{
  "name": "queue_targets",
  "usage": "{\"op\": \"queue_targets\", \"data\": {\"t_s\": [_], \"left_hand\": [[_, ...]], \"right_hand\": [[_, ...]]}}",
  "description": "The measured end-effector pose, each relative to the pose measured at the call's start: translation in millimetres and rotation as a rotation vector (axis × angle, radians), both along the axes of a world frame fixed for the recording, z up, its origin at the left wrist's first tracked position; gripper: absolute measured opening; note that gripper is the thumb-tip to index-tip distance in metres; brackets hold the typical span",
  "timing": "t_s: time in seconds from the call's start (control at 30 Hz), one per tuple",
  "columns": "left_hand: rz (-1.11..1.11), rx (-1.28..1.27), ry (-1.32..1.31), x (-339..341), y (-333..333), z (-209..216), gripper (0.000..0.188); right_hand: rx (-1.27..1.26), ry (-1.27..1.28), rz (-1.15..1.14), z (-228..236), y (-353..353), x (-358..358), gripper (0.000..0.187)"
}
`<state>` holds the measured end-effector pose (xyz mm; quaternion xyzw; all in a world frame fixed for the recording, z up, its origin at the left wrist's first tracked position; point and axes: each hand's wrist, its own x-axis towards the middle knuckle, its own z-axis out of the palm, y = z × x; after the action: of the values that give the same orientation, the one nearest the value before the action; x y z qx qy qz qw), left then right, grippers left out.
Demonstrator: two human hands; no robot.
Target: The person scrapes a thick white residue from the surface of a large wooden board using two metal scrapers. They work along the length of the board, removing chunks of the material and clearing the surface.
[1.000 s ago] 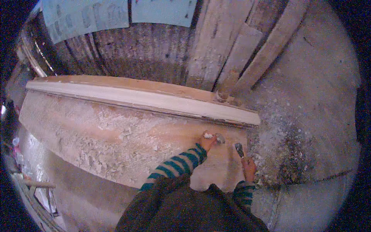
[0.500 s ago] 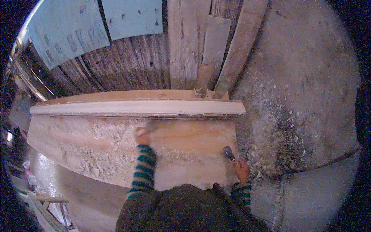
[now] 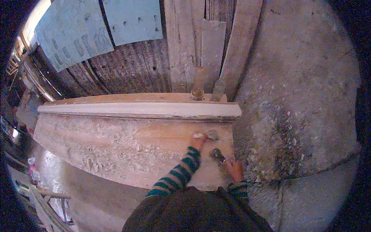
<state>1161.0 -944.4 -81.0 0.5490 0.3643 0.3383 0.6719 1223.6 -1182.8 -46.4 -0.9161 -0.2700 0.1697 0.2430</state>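
A dark garment (image 3: 197, 210) fills the near middle, with green-and-pale striped sleeves (image 3: 179, 173) reaching out from it; the right one is short and mostly cut off by the garment. On the right, the right hand (image 3: 234, 169) is closed around the handle of a brush (image 3: 218, 155). Its dark head points far and left, so its long axis slants from near right to far left; the fist covers much of the handle, and the bristles are too dark to make out. Farther out and left of it, the left hand (image 3: 199, 140) is curled in a grip on a grey piece (image 3: 212, 134), which sticks out to the right of the fingers. Blur hides the piece's edges, and I cannot tell its kind or its long axis. A white patch (image 3: 198, 136) shows at the fingers, too smeared to name.

Both hands are over the right part of a broad, dusty board (image 3: 166, 131), whose long axis runs left to right. Pale flakes (image 3: 102, 160) cover its left part. Along its far side, a white beam (image 3: 147, 110) runs the same way. Beyond the beam, toward the right, are a brown container (image 3: 198, 87) and a paler, see-through container (image 3: 218, 91), both indistinct. To the right, the floor (image 3: 297, 77) is strewn with debris. Farthest off, planks (image 3: 181, 50) and blue sheets (image 3: 133, 21) are cut by the top edge.
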Motion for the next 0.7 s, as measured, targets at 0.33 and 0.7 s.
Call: {"op": "queue_targets", "data": {"t_s": [0.33, 0.7], "left_hand": [[0.495, 0.353, 1.129, -178, 220, -148, 0.030], [0.367, 0.734, 0.175, -174, 111, -23, 0.018]], "right_hand": [[0.136, 0.085, 0.134, 18, -29, 6, 0.033], [0.173, 0.057, 0.091, 7, -3, 49, 0.036]]}}
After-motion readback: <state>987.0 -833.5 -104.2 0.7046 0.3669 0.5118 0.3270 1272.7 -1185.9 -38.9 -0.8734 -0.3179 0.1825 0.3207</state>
